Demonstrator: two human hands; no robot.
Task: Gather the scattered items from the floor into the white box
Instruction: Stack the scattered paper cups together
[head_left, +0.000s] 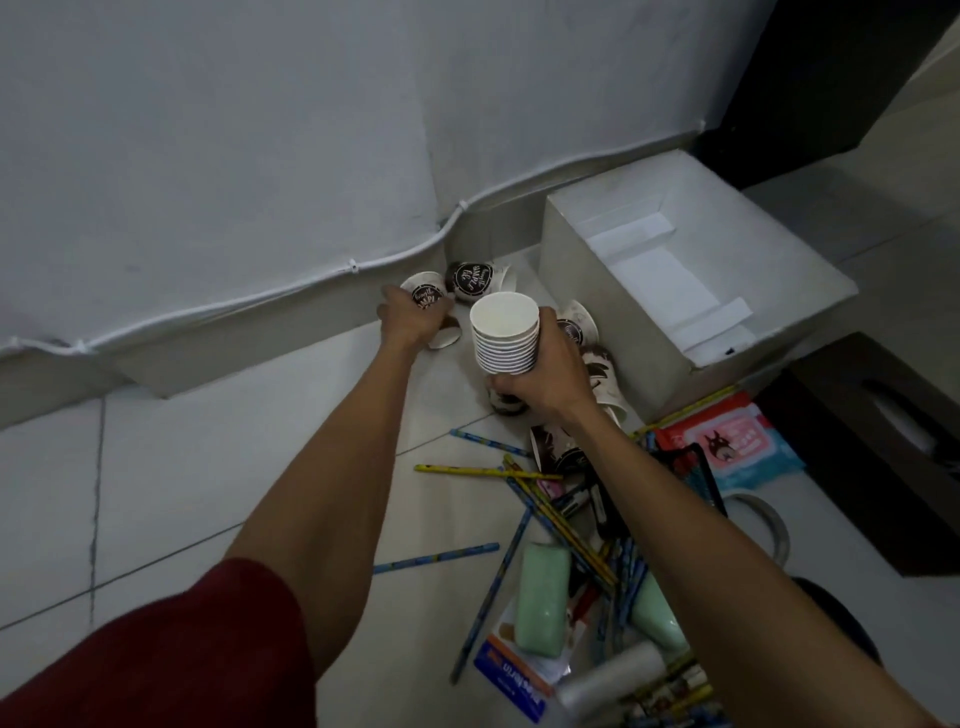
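Observation:
My right hand (545, 379) is shut on a stack of white paper cups (505, 332), held upright above the floor. My left hand (410, 319) grips a single paper cup (431, 312) lying on its side near the wall. Another printed cup (475, 280) lies beside it, and more cups (582, 325) lie against the white box (587, 291), which stands open at the right. Several pencils (488, 472) are scattered on the tiles below my right arm, with two green soap-like blocks (543, 597) and a pink wipes packet (727, 441).
A white cable (208, 312) runs along the wall above the skirting. A dark tissue box (883, 441) stands right of the white box, with a roll of tape (769, 525) by it. A blue and orange packet (514, 680) and a plastic bottle (613, 680) lie at the bottom.

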